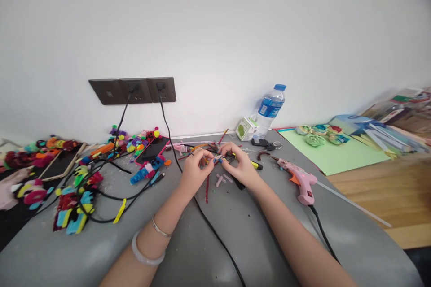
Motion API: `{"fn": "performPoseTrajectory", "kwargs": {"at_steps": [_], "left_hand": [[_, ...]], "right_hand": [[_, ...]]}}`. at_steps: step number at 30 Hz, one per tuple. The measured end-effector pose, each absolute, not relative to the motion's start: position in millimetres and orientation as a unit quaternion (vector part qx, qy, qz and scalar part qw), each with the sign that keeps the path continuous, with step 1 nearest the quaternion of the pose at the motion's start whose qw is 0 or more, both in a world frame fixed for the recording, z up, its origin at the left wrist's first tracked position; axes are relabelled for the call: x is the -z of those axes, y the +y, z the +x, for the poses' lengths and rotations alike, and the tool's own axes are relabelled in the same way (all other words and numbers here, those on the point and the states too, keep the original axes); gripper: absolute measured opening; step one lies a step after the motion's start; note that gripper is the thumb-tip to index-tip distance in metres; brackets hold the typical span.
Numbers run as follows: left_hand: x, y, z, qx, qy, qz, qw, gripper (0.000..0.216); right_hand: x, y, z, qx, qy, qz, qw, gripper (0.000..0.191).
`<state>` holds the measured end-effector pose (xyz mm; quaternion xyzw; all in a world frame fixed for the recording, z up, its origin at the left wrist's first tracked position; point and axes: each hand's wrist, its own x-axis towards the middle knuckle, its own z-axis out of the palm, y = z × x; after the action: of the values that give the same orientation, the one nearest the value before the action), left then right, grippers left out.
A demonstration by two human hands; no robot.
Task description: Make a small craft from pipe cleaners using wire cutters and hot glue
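Observation:
My left hand and my right hand meet over the middle of the table. Thumbs and fingertips of both pinch a small pale fuzzy piece, perhaps a bit of pipe cleaner; its exact shape is partly covered by my fingers. Just below it, short pale pink pipe cleaner pieces lie on the grey tabletop. A dark red pipe cleaner sticks out beneath my hands. Behind my fingers is a jumble of thin coloured stems, and a yellow-and-black tool handle shows beside my right hand.
A pink glue gun with a black cord lies right, near keys, a green-white box and a water bottle. Colourful pipe cleaner figures, phones and black cables spread left. Green paper holds rosettes.

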<state>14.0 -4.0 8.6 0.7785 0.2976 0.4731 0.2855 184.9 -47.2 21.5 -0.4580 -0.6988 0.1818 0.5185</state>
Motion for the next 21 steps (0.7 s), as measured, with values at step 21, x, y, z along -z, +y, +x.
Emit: {"fn": "performPoseTrajectory", "kwargs": {"at_steps": [21], "left_hand": [[-9.0, -5.2, 14.5, -0.465, 0.302, 0.779, 0.293, 0.008]], "right_hand": [[-18.8, -46.0, 184.5, -0.168, -0.703, -0.441, 0.532, 0.008]]}}
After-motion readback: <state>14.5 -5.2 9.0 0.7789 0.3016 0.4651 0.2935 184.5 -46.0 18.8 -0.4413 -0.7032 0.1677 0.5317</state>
